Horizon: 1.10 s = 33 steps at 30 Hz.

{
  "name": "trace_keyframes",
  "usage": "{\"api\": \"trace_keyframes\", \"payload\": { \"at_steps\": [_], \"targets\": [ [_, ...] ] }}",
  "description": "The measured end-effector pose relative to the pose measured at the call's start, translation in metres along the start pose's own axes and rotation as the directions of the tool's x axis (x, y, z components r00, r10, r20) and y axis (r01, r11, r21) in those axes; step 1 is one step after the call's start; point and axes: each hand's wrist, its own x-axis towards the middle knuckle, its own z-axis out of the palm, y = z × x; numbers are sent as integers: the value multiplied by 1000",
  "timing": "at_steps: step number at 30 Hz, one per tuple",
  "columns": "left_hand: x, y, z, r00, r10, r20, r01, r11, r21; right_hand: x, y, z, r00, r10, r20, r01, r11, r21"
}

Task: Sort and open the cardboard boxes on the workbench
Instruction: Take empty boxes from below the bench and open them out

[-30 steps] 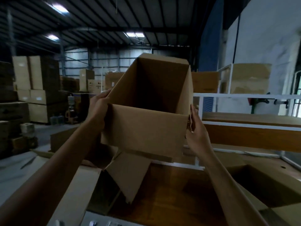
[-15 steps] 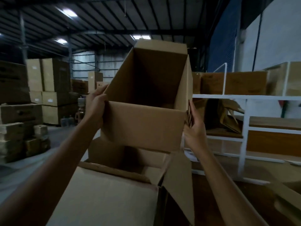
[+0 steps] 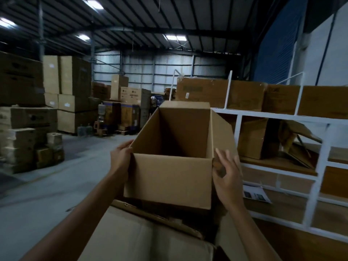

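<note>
while both hands hold it at the centre of the frame, the open cardboard box [image 3: 169, 178] sits upright with its mouth facing up and its inside dark and bare. the left hand [image 3: 120, 159] has its grip closed on the box's left top edge, thumb over the rim and fingers hidden behind the wall. the right hand [image 3: 227, 174] is at the box's right near corner with its fingers spread loosely; its grip is mostly open, touching the side flap [image 3: 223, 132] that leans outward there, though how firmly it holds cannot be told. just below the held box, at the lower centre of the frame, lies a larger cardboard box [image 3: 143, 240] with a torn, ragged edge, and the held box's bottom is right at it; whether they touch cannot be told. at the right of the frame stands a white metal rack [image 3: 318, 178] with wooden shelves, carrying several cardboard boxes, one of them [image 3: 258, 138] slumped open. a printed sheet [image 3: 256, 194] lies on a lower shelf. stacked cartons [image 3: 73, 95] fill the left background on the concrete floor [image 3: 56, 185].
</note>
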Motion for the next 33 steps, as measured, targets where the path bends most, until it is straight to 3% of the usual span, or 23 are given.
{"api": "trace_keyframes", "payload": {
  "at_steps": [4,7,11,15,21,25,29,33],
  "targets": [
    [21,-38,-4,997,-61,-47,66,990,125,5,16,14,998,7,58,9,965,-262],
    [34,-64,-9,998,-63,-26,68,947,314,2,31,24,980,119,161,-55,933,-355],
    [50,-92,1,982,-93,165,-33,776,630,-2,44,37,916,285,284,-131,879,-459],
    [65,-101,2,942,-237,239,-29,650,760,-1,44,44,892,321,318,-124,851,-510],
    [82,-88,3,896,-247,368,-178,559,810,-8,37,36,882,382,276,-216,848,-485],
    [91,-64,5,855,-247,455,-321,438,840,-19,18,30,882,400,249,-255,849,-463],
    [76,-48,-6,782,-286,554,-499,245,831,-34,1,37,827,455,330,-230,810,-540],
    [66,-52,-26,645,-487,589,-614,128,779,-47,-23,50,782,473,407,-169,788,-592]
  ]
}}
